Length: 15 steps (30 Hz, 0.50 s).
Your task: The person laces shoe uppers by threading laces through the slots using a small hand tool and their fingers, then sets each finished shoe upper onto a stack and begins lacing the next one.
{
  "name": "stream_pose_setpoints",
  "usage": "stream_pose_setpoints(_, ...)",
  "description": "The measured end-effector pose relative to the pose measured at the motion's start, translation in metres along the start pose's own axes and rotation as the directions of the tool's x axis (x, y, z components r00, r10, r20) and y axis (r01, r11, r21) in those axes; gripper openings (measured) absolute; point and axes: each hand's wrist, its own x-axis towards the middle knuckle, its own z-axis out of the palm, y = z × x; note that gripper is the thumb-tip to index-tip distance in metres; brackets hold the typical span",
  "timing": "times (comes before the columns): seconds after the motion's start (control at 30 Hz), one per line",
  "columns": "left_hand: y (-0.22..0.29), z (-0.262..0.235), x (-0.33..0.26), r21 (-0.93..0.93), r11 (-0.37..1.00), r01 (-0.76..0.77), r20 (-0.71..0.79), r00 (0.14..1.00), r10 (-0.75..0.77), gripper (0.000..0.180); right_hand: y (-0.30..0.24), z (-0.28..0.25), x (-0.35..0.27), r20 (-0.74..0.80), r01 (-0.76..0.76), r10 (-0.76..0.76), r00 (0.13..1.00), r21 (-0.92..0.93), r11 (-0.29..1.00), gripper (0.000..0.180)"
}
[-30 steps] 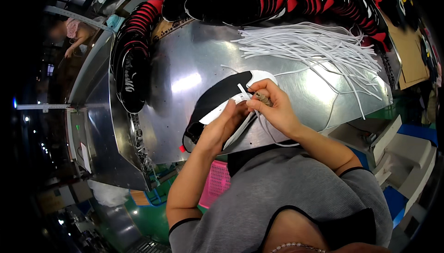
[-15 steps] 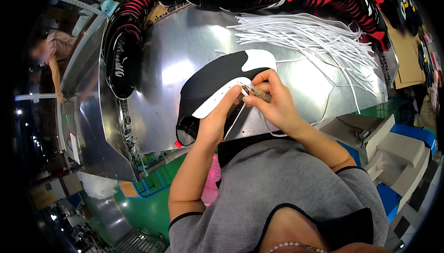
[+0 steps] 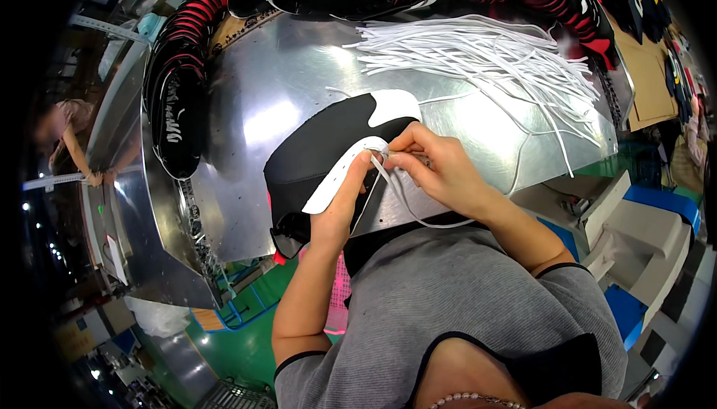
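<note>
A black and white shoe upper [image 3: 317,140] lies tilted on the metal table in front of me. My left hand [image 3: 337,203] is closed on its white eyelet strip [image 3: 334,182], thumb on top and fingers underneath. My right hand [image 3: 447,174] pinches a white shoelace [image 3: 396,191] at the far end of that strip, close to my left thumb. The lace loops down toward my body from there. Behind the right fingers, a tool's handle can barely be made out.
A pile of white laces [image 3: 478,58] spreads over the back right of the metal table [image 3: 254,73]. Stacked black and red shoe uppers [image 3: 179,95] line its left and far edges. A grey and blue machine [image 3: 642,233] stands at the right. Another person's arm [image 3: 75,151] shows at far left.
The tan-handled tool in my right hand has dropped mostly out of sight, and the fingertips now pinch at the lace. Shoe upper and hands sit slightly further left in the view.
</note>
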Motion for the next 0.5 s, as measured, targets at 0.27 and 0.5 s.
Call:
stream_pose_setpoints(0.27, 0.004, 0.014, 0.013, 0.658, 0.437, -0.614, 0.250, 0.725, 0.642, 0.022, -0.014, -0.016, 0.010, 0.051, -0.206, 0.225, 0.973, -0.245, 0.947, 0.014)
stream_pose_setpoints(0.5, -0.016, -0.015, -0.005, 0.636, 0.563, -0.528, 0.148, 0.799, 0.583, 0.029, 0.012, 0.040, 0.024, 0.181, -0.089, 0.144, 0.973, -0.281, 0.956, 0.034)
